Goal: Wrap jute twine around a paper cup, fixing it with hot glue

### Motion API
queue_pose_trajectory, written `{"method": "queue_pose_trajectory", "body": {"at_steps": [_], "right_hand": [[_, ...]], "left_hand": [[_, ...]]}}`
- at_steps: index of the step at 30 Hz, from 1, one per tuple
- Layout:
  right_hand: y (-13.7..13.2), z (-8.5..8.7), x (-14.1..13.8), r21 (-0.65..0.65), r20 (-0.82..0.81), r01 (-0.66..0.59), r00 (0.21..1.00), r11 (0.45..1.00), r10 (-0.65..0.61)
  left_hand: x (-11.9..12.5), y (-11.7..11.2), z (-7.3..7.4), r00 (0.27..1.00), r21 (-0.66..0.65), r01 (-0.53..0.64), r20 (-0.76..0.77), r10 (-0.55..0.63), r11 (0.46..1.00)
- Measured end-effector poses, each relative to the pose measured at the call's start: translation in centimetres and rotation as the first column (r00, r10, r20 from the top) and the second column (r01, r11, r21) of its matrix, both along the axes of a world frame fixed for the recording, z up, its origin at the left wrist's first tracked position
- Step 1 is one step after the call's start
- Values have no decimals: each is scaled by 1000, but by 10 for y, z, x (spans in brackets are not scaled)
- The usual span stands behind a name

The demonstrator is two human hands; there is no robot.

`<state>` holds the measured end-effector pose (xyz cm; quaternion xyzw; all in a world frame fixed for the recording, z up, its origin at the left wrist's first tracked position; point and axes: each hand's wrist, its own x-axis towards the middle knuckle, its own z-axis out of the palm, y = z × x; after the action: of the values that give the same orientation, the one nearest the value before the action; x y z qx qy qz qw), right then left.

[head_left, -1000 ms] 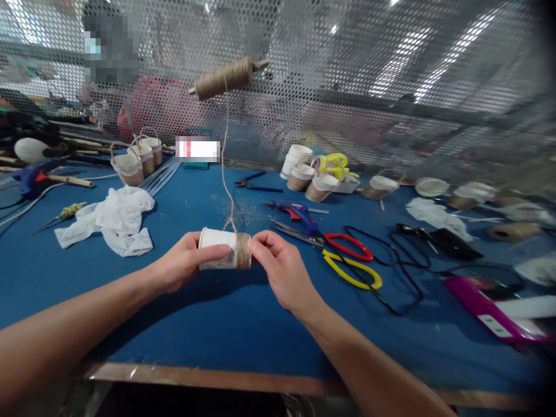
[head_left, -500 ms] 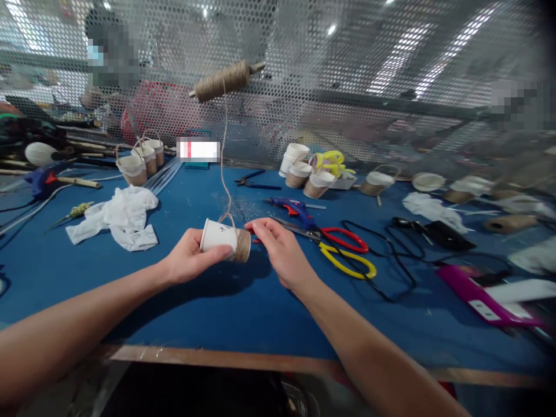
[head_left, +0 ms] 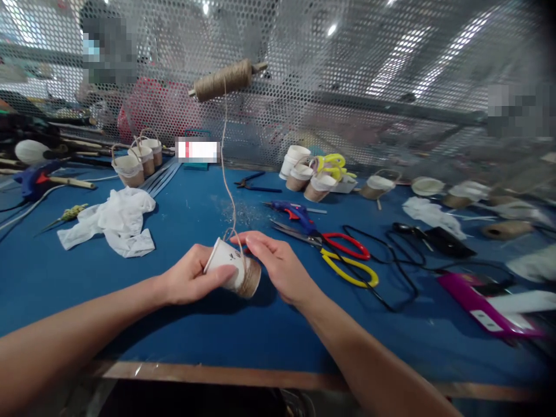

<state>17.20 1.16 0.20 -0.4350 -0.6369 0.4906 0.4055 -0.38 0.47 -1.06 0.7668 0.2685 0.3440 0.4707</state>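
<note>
Scissors [head_left: 320, 240] — right of held cup [head_left: 224, 258]

2 hands [head_left: 191, 277] [head_left: 282, 265] at 1 cup [head_left: 230, 258].

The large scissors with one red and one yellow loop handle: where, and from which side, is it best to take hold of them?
Probably best: grip the scissors by the red loop and yellow loop together, right hand coming from the near right side. Both loops lie on that side, while the metal blades point left and away. Mind the black cable crossing the yellow loop.
</note>
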Motion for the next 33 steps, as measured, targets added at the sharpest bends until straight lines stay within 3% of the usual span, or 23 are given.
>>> {"method": "queue_pose_trajectory", "body": {"at_steps": [2, 4, 12, 17, 26, 33], "right_hand": [[3, -2, 1, -70, -23, -8, 1000, 998, 7], [6, -4, 1, -132, -40, -4, 999, 991, -1], [19, -5, -4, -291, -104, 7, 994, 957, -39], [33, 0, -2, -369, -136, -58, 991, 928, 8], [49, 19, -7, -355, -103, -88, 993, 931, 55], [78, 18, -10, -350, 25, -16, 999, 937, 27]], "left_hand": [[0, -3, 3, 997, 145, 78, -17, -76, 986], [2, -7, 6, 990, 203, 141, -17, -141, 969], [11, -18, 11, 965, 105, 249, 57, -255, 963], [13, -21, 13, 950, 66, 299, 77, -304, 952], [14, -22, 11, 955, -7, 287, 77, -286, 958], [16, -24, 15, 940, -10, 325, 112, -322, 946]]}}
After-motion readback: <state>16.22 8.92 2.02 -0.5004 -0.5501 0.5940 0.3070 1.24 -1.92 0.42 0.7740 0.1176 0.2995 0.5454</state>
